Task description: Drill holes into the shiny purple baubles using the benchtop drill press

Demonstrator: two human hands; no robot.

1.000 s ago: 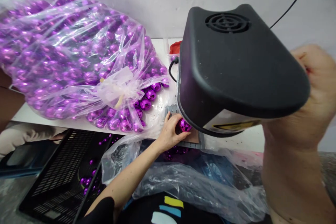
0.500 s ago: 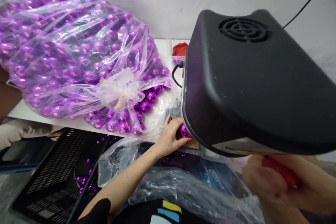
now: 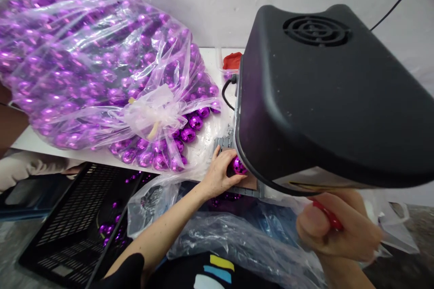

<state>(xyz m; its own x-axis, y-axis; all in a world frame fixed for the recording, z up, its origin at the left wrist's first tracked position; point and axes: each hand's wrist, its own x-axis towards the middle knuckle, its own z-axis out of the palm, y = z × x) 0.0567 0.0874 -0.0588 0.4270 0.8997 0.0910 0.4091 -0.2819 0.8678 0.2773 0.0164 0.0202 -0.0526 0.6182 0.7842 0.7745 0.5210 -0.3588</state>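
Observation:
A purple mirrored ball ornament [image 3: 239, 165] is pinched in the fingers of my left hand [image 3: 217, 174]. It is held at a brown board [image 3: 250, 182] on a grey slotted metal base [image 3: 224, 143]. Over the ball looms a black machine housing [image 3: 322, 90] with a round vent on top, hiding whatever is beneath it. At the housing's lower right, my right hand [image 3: 342, 232] is wrapped around a red handle [image 3: 329, 216], slightly blurred. How the handle joins the machine is out of sight.
A large tied clear bag [image 3: 101, 72] of purple ball ornaments fills the table's left side. Below it stands a black slatted crate [image 3: 64, 221] holding purple pieces. Clear plastic sheeting [image 3: 237, 239] lies at my front. Another person's sleeve [image 3: 25, 169] shows at far left.
My right hand has moved left and slightly inward with the red handle. My left hand stays on the ball at the base.

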